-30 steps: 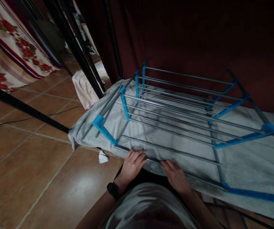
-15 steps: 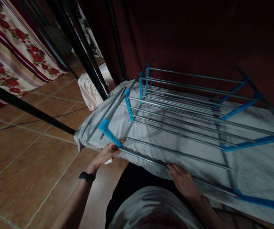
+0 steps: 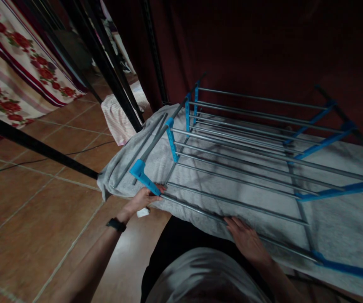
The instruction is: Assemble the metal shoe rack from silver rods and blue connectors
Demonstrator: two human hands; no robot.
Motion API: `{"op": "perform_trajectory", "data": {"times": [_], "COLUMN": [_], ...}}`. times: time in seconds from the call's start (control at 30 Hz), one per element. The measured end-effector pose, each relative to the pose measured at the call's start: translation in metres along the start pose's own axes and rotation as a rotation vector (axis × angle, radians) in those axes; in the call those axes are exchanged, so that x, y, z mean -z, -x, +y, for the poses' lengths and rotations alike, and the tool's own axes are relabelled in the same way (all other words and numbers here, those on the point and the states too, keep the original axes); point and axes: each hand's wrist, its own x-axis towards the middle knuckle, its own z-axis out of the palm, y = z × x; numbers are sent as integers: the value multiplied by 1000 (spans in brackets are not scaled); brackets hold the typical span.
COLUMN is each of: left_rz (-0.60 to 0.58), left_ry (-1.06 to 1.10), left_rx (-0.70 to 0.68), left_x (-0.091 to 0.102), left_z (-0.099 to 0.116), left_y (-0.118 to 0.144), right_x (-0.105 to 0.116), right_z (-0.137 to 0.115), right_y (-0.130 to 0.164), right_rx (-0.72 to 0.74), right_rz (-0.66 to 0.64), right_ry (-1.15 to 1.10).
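A rack (image 3: 197, 210) of grey metal tubes and blue plastic brackets lies on a grey cloth-covered surface (image 3: 336, 227). My left hand (image 3: 145, 198) is closed around the lower end of the near-left blue bracket (image 3: 146, 179), where it meets the front tube. Farther right, my right hand (image 3: 246, 240) wraps over the same front tube, fingers on its far side. The thumb of that hand is hidden. Several parallel tubes run between the left brackets and the long blue brackets (image 3: 342, 190) at the right.
Beside the rack, thin loose rods (image 3: 140, 153) lie on the cloth's left end. Black metal posts (image 3: 105, 71) rise at the left, one slanting low over the tiled floor (image 3: 68, 219). A dark red curtain (image 3: 247, 50) hangs behind. A black cable (image 3: 45, 159) crosses the tiles.
Both hands keep their hold on the rack. The rack's right end and my right hand appear slightly farther right; the view has also shifted a little.
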Motion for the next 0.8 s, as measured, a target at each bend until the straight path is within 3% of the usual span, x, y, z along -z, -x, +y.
{"op": "perform_trajectory", "data": {"times": [0.43,0.8], "left_rz": [161,139], "left_ry": [-122,-79], "left_rx": [-62,-30], "left_x": [-15,-16], "left_z": [-7,-1], "left_y": [9,9], "right_x": [3,11], "right_z": [7,8], "right_y": [3,0], "right_rx": [8,62], "right_rz": [-67,-104], "right_ry": [-25,-51]}}
